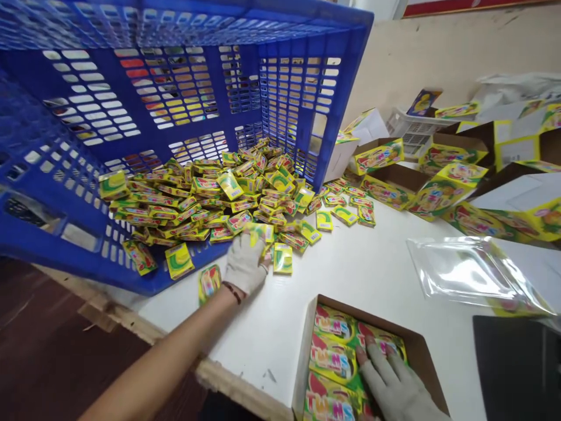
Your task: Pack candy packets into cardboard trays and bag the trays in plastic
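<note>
My left hand [246, 263], in a pale glove with bare fingertips, reaches to the front of a heap of small boxes [193, 204]. Its fingers are closed on a small yellow box [262, 232], blurred there. The heap spills out of a blue crate [342, 99] tipped on its side. At the lower right stands an open carton [310, 327] with larger TWINS boxes [333, 358] packed in rows. My right hand [390, 374], also gloved, lies over them with its fingers spread, fingertips touching a box. Part of the carton's inside is hidden beneath it.
Open yellow display boxes [390, 184] crowd the right back of the white table [272, 327]. A clear plastic sheet [468, 269] and a black flat item [512, 368] lie at the right. A white basket [414, 131] stands by the wall. The table's worn front edge runs along the left.
</note>
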